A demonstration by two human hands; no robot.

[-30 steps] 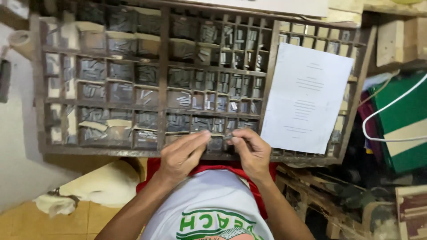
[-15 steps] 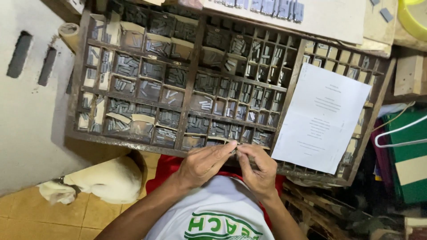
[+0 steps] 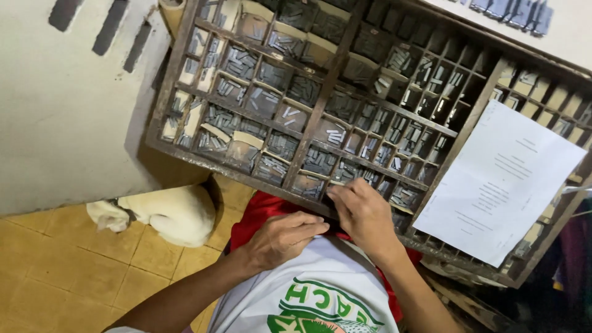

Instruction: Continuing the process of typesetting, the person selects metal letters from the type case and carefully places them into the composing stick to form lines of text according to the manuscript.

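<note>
A wide wooden type case (image 3: 320,105) with many small compartments of grey metal type pieces (image 3: 283,43) slopes in front of me. My left hand (image 3: 280,239) is curled at the case's front rail, its fingers closed around a dark narrow thing that is mostly hidden. My right hand (image 3: 365,216) lies beside it, touching it, with fingertips over a front compartment. I cannot see whether the right hand holds a piece. A red cloth (image 3: 265,209) lies under both hands.
A white printed sheet (image 3: 499,182) lies on the case's right part. A cream-coloured animal (image 3: 163,213) lies on the yellow tiled floor (image 3: 55,271) below the case's left corner. A pale wall (image 3: 55,123) is at left. Wooden clutter stands at lower right.
The view has swung, so the case now sits tilted and further right. My hands stayed together at the front rail, and my right fingers have moved up onto a front compartment.
</note>
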